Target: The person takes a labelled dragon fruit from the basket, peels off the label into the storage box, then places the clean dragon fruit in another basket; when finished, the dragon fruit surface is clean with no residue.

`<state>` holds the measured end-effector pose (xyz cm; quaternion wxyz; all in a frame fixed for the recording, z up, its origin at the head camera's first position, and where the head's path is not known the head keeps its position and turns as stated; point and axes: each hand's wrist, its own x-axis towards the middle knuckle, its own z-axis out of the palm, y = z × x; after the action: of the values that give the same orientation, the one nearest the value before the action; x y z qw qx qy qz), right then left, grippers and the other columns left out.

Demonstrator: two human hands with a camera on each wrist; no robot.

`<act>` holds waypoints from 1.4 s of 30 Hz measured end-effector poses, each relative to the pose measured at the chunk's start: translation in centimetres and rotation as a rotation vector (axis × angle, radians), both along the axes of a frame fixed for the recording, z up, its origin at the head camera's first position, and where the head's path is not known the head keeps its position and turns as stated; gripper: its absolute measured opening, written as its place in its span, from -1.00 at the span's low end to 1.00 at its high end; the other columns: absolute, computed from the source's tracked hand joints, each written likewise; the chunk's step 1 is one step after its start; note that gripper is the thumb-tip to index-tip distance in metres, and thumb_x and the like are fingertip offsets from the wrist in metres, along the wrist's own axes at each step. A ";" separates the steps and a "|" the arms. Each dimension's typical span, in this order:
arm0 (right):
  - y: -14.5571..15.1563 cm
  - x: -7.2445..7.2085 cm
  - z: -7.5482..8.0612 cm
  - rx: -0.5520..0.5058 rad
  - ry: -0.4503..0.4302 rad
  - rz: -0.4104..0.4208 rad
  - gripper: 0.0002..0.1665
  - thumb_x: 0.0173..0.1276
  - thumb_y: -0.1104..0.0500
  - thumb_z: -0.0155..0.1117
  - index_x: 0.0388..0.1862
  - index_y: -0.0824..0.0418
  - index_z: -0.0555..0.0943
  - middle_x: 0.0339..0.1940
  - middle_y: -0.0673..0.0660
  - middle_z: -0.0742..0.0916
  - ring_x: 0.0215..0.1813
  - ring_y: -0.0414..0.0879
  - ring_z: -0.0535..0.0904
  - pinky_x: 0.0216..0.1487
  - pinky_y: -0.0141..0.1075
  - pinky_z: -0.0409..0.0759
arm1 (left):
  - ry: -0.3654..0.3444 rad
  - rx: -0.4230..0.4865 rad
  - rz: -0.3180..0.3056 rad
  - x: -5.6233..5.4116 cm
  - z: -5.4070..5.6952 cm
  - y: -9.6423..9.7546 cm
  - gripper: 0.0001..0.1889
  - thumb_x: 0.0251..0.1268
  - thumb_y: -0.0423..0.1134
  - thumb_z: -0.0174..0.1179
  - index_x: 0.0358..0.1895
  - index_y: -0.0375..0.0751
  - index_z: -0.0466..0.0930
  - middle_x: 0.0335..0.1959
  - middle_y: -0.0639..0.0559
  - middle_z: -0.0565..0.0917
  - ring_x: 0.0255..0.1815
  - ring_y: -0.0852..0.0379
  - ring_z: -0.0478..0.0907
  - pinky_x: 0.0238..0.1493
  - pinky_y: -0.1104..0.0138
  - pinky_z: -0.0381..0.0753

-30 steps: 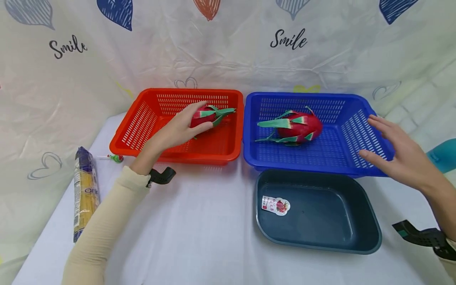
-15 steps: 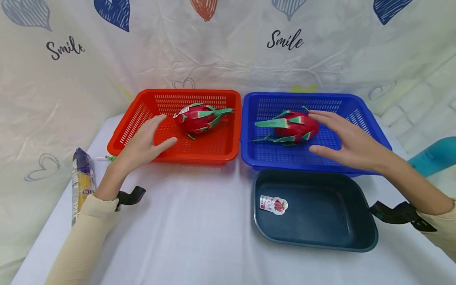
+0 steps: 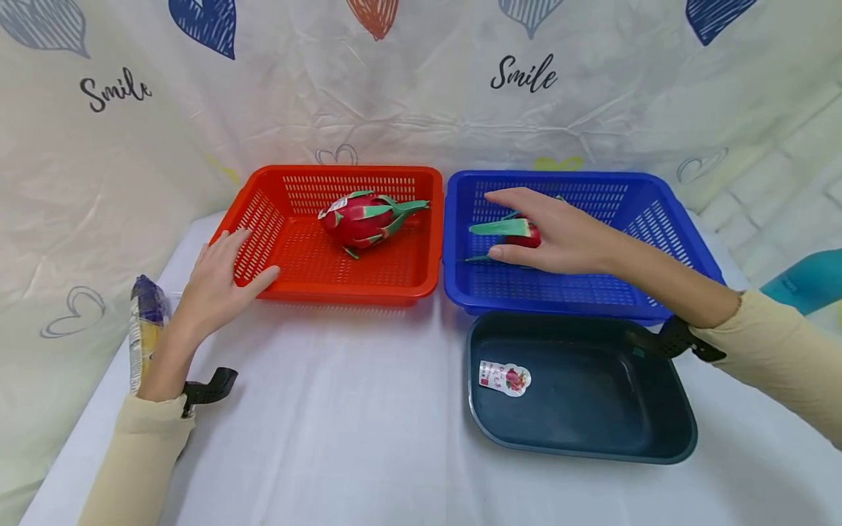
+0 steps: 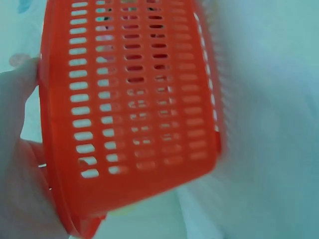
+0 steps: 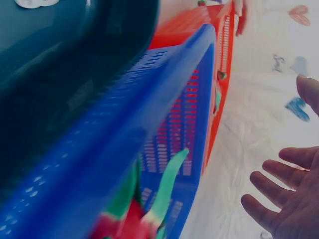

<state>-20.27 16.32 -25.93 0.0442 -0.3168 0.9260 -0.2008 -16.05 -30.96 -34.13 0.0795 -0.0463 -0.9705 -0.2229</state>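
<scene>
My right hand (image 3: 552, 230) hovers over the blue basket (image 3: 582, 296), its fingers and thumb spread above a dragon fruit (image 3: 520, 232) that it partly covers. In the right wrist view the right hand's spread fingers (image 5: 279, 186) hold nothing, and the dragon fruit's green leaf (image 5: 167, 189) shows inside the basket. My left hand (image 3: 217, 285) is at the left front corner of the red basket (image 3: 342, 292), fingers apart and holding nothing; whether it touches the rim I cannot tell. A second dragon fruit (image 3: 362, 219), with a label on it, lies in the red basket.
A dark tray (image 3: 579, 431) with a dragon fruit sticker (image 3: 505, 378) stands in front of the blue basket. A yellow and purple packet (image 3: 148, 321) lies at the left, partly behind the left arm. A teal object (image 3: 799, 281) is at the right edge.
My left hand has moved from above the red basket's dragon fruit to the left and nearer. My right hand has moved left from the blue basket's right end to over its dragon fruit.
</scene>
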 end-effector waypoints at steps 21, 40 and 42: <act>-13.8 -10.4 1.6 0.059 -0.044 0.193 -0.01 0.30 -0.28 0.16 0.54 0.18 0.11 0.52 0.18 0.31 0.54 0.07 0.19 0.51 0.06 0.21 | -0.113 0.140 0.181 0.8 -0.9 -1.9 0.05 0.28 0.33 0.01 0.54 -0.34 -0.23 0.60 -0.25 -0.27 0.52 -0.41 -0.06 0.28 -0.42 0.14; -18.2 -14.0 0.6 -0.055 -0.148 0.129 -0.07 0.31 -0.29 0.15 0.50 0.15 0.19 0.49 0.12 0.37 0.49 0.00 0.28 0.51 -0.15 0.27 | -0.158 0.159 0.193 0.9 -0.9 -2.1 0.10 0.24 0.37 0.01 0.56 -0.23 -0.37 0.59 -0.28 -0.25 0.50 -0.40 0.00 0.28 -0.39 0.21; -18.5 -14.2 0.4 -0.077 -0.171 0.123 -0.08 0.31 -0.28 0.15 0.50 0.15 0.19 0.49 0.13 0.37 0.49 0.00 0.28 0.51 -0.16 0.27 | -0.160 0.162 0.194 0.9 -0.9 -2.1 0.10 0.24 0.37 0.01 0.56 -0.22 -0.38 0.59 -0.28 -0.25 0.50 -0.40 0.00 0.27 -0.39 0.22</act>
<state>-34.43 -2.19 -25.48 0.1231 -0.3562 0.8892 -0.2594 -15.19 -33.03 -35.01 0.0267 0.0721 -0.9525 -0.2946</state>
